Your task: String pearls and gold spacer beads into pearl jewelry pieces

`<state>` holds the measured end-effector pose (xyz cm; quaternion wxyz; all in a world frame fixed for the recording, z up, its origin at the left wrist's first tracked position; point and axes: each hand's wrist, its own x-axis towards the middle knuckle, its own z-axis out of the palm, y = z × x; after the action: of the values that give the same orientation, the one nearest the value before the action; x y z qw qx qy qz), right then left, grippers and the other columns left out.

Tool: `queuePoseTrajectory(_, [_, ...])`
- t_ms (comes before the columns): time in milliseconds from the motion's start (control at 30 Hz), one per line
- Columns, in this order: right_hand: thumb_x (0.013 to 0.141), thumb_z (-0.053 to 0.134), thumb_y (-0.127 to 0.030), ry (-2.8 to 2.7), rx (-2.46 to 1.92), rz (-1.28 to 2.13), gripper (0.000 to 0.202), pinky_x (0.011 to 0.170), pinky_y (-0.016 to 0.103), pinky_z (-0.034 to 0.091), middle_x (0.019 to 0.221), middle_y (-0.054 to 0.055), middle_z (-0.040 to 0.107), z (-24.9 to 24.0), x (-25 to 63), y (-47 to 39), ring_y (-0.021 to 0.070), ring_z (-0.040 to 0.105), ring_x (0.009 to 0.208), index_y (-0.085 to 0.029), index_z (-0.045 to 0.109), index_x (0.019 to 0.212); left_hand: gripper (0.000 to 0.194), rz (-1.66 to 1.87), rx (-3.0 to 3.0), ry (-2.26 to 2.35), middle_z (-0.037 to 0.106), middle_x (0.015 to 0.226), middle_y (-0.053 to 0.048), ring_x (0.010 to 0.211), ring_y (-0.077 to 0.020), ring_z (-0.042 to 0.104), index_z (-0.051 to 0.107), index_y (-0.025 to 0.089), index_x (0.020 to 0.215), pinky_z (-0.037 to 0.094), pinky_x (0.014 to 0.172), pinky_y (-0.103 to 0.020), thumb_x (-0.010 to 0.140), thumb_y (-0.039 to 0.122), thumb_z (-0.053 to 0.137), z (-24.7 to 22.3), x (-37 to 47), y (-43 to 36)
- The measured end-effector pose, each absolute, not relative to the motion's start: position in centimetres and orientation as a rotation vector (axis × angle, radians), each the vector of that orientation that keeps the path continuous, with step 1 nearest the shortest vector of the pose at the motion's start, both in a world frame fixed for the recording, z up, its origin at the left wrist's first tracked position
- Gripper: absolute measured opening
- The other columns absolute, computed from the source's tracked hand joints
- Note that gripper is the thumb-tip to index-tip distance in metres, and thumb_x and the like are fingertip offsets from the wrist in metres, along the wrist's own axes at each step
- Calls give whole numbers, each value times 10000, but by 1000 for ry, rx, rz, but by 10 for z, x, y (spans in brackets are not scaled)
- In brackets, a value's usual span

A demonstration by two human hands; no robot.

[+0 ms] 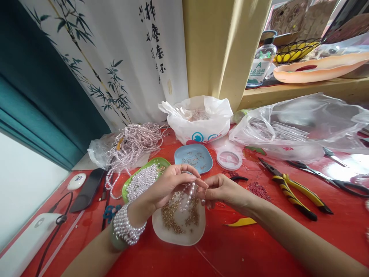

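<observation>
Both hands meet above a white dish [184,236] that holds small gold beads [172,219]. My left hand [173,182], with pearl strands round its wrist, pinches a strand of pearly beads [189,198] that hangs over the dish. My right hand [217,190] touches it at the fingertips, closed on the same strand, whose lower end dangles beneath the fingers. Just behind my left hand lies a green tray [125,190] of loose pearls [143,181]. Beyond the hands sits a blue dish [180,154] with small metal pins.
Long pearl strands [138,140] lie at the back left, near a phone [88,191]. A white bag [198,123] stands behind. To the right are yellow-black pliers [294,192], scissors [325,177], a round lid [229,159], red beads [258,190] and a clear plastic bag [302,127].
</observation>
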<state>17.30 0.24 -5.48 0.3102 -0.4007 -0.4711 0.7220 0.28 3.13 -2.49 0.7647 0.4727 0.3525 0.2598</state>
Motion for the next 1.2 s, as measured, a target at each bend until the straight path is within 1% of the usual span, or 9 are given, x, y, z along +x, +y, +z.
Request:
queuePoseTrajectory(133, [628,721,-238,-1188,-917,2046,113,437,147,436,493,-20,625,-54,177,1,49,551,433,-129,694,615,76,570,1078,766,664,757,-63,606,-110,574,573,126,789,423,583,-227,715,142,565,-24,3,31])
queuePoseTrajectory(233, [607,736,-191,-1032,-787,2121,75,402,121,420,495,-13,636,-52,181,1,43,555,419,-126,702,619,87,613,1156,757,632,841,-45,652,-104,549,599,134,746,415,617,-237,684,99,548,-22,4,28])
queuePoseTrajectory(367, [588,751,-223,-930,-703,2147,111,371,104,395,487,-9,634,-49,185,2,28,530,387,-127,702,616,104,657,1318,774,587,774,-18,668,-107,521,590,145,643,394,609,-230,665,78,513,-17,4,24])
queuePoseTrajectory(467, [578,757,-227,-895,-673,2159,124,362,98,388,486,-8,632,-50,184,2,24,527,382,-122,702,614,133,615,1490,812,576,739,-21,649,-112,506,605,152,693,378,578,-231,677,91,488,-14,3,20])
queuePoseTrajectory(600, [576,752,-218,-875,-657,2173,121,351,101,390,484,2,640,-51,183,1,31,532,374,-114,698,607,86,537,1627,853,555,673,-3,575,-101,467,597,160,767,350,517,-222,686,169,571,-11,2,16])
queuePoseTrajectory(667, [586,740,-205,-874,-661,2178,103,350,102,390,482,3,644,-53,183,1,31,531,367,-114,697,608,87,530,1682,888,573,686,-9,580,-108,486,587,162,775,362,520,-226,693,192,589,-11,2,13])
queuePoseTrajectory(833, [601,717,-189,-875,-664,2186,80,351,101,378,470,3,639,-54,184,3,27,521,358,-111,695,599,113,564,1886,916,632,752,-16,634,-124,542,584,181,818,401,581,-234,719,141,549,-10,5,9])
queuePoseTrajectory(1100, [598,717,-180,-857,-674,2184,76,349,100,384,463,4,632,-53,187,2,27,521,359,-108,693,597,132,569,1963,913,658,736,-12,522,-98,475,584,191,878,348,503,-221,749,196,557,-9,3,7])
queuePoseTrajectory(1200, [597,715,-165,-856,-677,2182,55,351,100,390,473,3,639,-53,187,2,33,535,367,-116,695,610,135,590,2054,923,629,754,-6,510,-85,437,596,189,862,342,497,-216,740,158,549,-7,3,7])
